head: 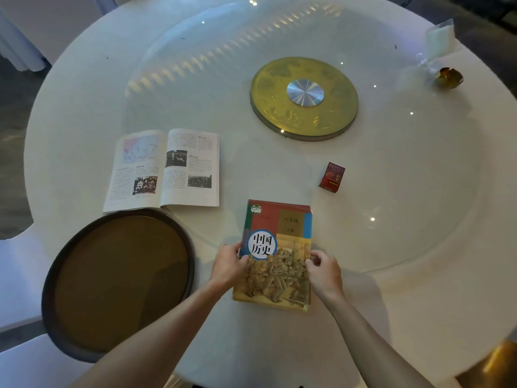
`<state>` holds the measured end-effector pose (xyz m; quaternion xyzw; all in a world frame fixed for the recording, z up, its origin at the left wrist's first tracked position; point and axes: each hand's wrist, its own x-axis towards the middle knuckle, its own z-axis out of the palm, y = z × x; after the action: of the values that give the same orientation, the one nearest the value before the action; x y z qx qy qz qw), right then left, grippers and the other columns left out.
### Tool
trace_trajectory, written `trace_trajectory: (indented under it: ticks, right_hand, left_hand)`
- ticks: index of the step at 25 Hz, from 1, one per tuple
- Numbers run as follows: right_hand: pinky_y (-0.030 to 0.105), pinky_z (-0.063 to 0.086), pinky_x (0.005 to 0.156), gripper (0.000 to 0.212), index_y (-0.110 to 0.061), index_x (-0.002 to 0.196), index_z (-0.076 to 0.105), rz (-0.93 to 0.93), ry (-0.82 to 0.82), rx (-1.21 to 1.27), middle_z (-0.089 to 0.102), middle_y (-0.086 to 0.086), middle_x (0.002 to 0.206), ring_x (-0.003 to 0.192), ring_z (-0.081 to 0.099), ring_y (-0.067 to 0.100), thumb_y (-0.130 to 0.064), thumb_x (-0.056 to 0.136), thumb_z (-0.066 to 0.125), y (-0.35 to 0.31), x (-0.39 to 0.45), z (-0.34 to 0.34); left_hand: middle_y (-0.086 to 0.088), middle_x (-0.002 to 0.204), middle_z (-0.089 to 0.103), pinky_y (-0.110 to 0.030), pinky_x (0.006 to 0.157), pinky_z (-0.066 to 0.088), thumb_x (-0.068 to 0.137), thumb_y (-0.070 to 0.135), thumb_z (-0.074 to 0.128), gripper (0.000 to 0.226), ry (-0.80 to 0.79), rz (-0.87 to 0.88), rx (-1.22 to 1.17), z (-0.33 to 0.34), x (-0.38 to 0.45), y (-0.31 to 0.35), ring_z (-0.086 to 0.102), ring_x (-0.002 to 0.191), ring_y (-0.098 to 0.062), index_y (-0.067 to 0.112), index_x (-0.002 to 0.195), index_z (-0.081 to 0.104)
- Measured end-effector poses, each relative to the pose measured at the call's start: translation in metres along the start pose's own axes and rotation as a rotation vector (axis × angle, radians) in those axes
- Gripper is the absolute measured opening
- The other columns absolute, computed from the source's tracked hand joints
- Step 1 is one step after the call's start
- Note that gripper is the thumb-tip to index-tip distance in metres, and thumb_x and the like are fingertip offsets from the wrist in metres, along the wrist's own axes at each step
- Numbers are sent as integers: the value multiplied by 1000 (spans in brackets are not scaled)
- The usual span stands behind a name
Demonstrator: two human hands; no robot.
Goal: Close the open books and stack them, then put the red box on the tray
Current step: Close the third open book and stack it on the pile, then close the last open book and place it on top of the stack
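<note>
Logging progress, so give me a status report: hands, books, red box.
Both hands, left and right, on the closed book. Second book open, not stacked. Red box on the table, tray bare. Nothing in the way.

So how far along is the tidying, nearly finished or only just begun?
Early on, I'd say. One book already lies closed, cover up, and both hands, left and right, rest on its side edges. The second book is open beyond the round tray, so closing and stacking remain. The red box stands on the table, not on the tray.
</note>
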<state>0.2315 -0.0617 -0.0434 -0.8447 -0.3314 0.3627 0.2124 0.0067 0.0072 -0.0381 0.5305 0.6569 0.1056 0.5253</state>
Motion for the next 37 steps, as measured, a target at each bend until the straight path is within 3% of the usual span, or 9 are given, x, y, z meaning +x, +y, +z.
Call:
trace_trajectory:
  ticks: [4,7,13,16,23,30,32,34,37]
  right_hand:
    - [45,59,86,20,-12,111,72,53,-21,18,74,7,104,96,68,27,-18,96,59,-2,-4,6]
    - [46,58,87,19,-10,110,72,72,18,-54,73,10,106,99,68,31,-16,98,59,-4,-4,10]
    - [40,57,79,19,-10,94,76,138,34,-104,76,9,95,89,68,30,-13,97,57,-12,3,12]
    - [40,57,78,18,-13,91,76,161,19,-100,76,6,90,86,68,28,-14,96,59,-15,12,6]
    - [42,57,79,18,-15,92,75,139,6,-30,75,2,88,86,68,26,-16,96,58,-46,53,-9]
    - [44,59,76,19,-16,88,76,135,18,27,76,2,86,87,70,26,-17,97,59,-63,88,-7]
    - [46,60,79,17,-16,95,75,162,22,45,75,2,91,91,70,27,-18,98,58,-63,86,-5]
    - [44,57,90,24,-13,117,70,132,110,-38,71,8,112,105,65,27,-19,96,60,-73,84,0]
    - [42,49,104,41,-11,136,58,-89,243,-99,55,11,134,126,53,27,-19,96,61,-109,82,16]
  left_hand:
    - [7,102,73,-27,71,58,96,16,63,41,-58,-74,-190,-2,0,-1,68,98,-11,23,136,62]
    - [5,100,77,-30,73,60,94,13,60,35,-67,-118,-275,-4,3,-2,70,95,-12,18,127,70]
    - [-7,100,79,-34,76,57,92,18,65,23,-96,-155,-271,-3,16,2,69,93,-17,17,112,77]
    - [-2,95,80,-38,80,60,89,21,69,23,-86,-162,-273,-2,23,6,72,93,-18,18,110,78]
    - [21,78,75,-6,49,46,84,16,71,31,-56,-147,-301,-8,52,41,66,81,1,22,114,76]
    - [1,100,78,-21,68,52,89,13,67,35,-106,-135,-380,-24,92,59,70,91,-11,13,124,71]
    - [5,94,77,-18,62,52,92,13,66,31,-101,-146,-390,-29,96,54,69,81,-4,11,123,70]
    - [0,100,74,-20,65,52,93,17,65,33,-77,-151,-397,-37,99,51,68,84,-9,10,126,66]
    - [-5,105,72,-22,69,53,95,19,65,34,-6,-100,-413,-67,106,49,68,88,-15,10,128,66]
